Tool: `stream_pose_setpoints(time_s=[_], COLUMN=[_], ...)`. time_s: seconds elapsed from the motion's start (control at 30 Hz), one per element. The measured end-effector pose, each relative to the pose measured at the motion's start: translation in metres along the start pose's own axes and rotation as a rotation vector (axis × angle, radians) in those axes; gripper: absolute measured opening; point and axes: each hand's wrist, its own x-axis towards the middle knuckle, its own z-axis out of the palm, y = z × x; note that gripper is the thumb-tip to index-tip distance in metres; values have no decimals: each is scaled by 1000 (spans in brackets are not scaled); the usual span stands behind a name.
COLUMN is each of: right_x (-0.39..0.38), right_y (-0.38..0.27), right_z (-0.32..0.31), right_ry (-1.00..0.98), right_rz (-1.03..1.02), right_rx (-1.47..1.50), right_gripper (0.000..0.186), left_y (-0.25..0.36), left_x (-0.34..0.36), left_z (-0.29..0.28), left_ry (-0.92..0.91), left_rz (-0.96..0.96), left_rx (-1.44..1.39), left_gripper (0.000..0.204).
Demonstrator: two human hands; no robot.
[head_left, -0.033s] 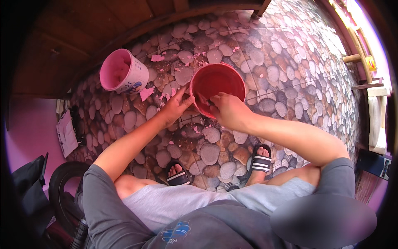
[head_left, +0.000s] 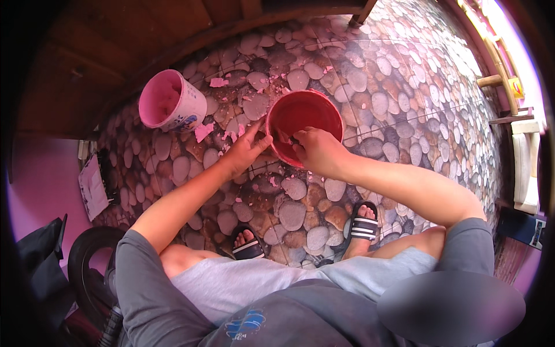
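Pink paint coats the inside of a white bucket (head_left: 171,104) at far left, lying tilted on its side on the pebble-pattern floor (head_left: 404,104), well apart from both hands. Pink flakes (head_left: 203,132) lie scattered on the floor betw. that bucket and the red one, w/ more chips up near the wooden edge at top.

Left hand (head_left: 245,151) comes next: fingers bent, thumb up, gripping the left rim of the red bucket (head_left: 306,118) from outside. The forearm runs down-left toward the grey sleeve.

Red bucket sits on the floor at centre, mouth facing up toward the camera, directly in front of the person and just above both hands in view. The inside looks red and mostly bare.

Right hand (head_left: 315,149) is at the bucket's lower rim, fingers curled over the edge and reaching inside. It is closed, poss. around something small and dark at the fingertips, but can't tell what. The two hands are near each other, one on each side of the rim's lower-left arc.

Below, two feet in black striped slides (head_left: 363,222) stand on the pebbles, apart from the bucket.
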Motion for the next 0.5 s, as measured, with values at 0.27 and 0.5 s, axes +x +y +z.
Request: stream_pose_setpoints(time_s=[0.27, 0.5], right_x=[0, 41], right_y=[-8, 34], right_z=[-7, 4], right_ry=[89, -4], right_rz=[7, 405], right_rx=[139, 199], right_gripper=[26, 26], left_y=[-16, -8], left_x=[-4, -4], left_z=[-22, 7], left_ry=[-11, -75], left_rz=[51, 202], left_rx=[279, 495], left_gripper=[72, 72])
